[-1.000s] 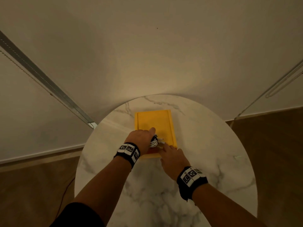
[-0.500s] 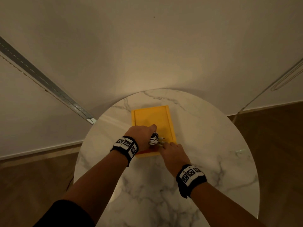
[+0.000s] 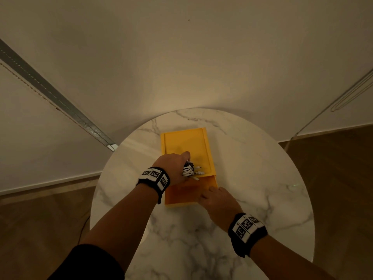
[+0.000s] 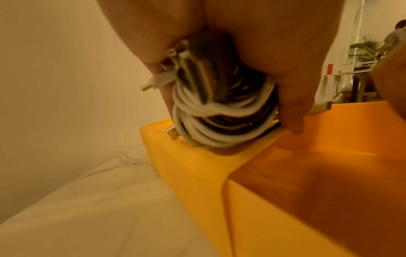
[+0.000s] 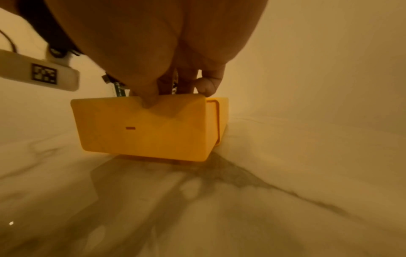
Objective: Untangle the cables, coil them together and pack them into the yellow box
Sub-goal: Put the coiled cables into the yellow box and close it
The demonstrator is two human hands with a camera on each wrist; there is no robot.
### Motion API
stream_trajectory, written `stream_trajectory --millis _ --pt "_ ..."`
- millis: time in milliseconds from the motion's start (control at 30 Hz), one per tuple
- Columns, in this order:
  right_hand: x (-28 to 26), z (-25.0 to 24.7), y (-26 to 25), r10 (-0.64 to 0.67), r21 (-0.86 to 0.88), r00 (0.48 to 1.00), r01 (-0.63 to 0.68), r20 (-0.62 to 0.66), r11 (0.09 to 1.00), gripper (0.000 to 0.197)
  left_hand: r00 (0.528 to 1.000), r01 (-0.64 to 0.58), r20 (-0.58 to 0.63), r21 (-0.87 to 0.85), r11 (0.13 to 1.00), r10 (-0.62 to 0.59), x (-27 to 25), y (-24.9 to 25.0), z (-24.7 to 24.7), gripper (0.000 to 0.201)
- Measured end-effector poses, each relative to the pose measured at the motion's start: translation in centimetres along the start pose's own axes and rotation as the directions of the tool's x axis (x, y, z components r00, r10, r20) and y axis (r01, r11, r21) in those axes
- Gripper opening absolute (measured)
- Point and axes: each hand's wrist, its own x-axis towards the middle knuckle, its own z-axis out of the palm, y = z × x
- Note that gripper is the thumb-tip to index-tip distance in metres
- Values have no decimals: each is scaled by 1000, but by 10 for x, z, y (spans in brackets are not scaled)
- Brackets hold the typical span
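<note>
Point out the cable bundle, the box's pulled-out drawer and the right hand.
cable bundle (image 4: 222,111): left wrist view, on the white coils.
drawer (image 3: 187,191): head view, on its bare inside floor.
right hand (image 3: 219,202): head view, on its back.

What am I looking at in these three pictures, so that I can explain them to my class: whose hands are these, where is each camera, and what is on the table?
No machine here: a person works with bare hands and wears three cameras. The head view looks down from the forehead; the other two sit on banded wrists and look along the fingers.

On the round marble table stands a yellow box built like a drawer. The left hand grips a coiled bundle of white and dark cables, resting it on the box's top. The right hand hooks its fingers over the front wall of the drawer part, which stands partly open. The cables are not yet inside.
</note>
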Motion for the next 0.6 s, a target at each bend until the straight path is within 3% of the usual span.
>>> stream_trajectory --millis 167,433,500,567,600 --pt "-31 7 -15 -44 27 998 43 38 999 44 1000 13 -13 -16 1000 -14 -2 1 2 52" --pt "-49 13 -25 -7 75 993 -2 116 997 28 999 31 -20 -39 999 -32 -8 5 2 51" --pt "-40 2 -14 131 218 990 -140 54 966 25 999 43 -19 -38 998 -44 -8 5 3 48" --pt "-26 -11 4 350 412 936 -313 -16 856 40 998 51 -17 -44 998 -52 -9 5 3 46" --pt "-16 -17 15 392 455 920 -345 -12 821 48 998 54 -22 -48 997 -55 -10 5 2 46"
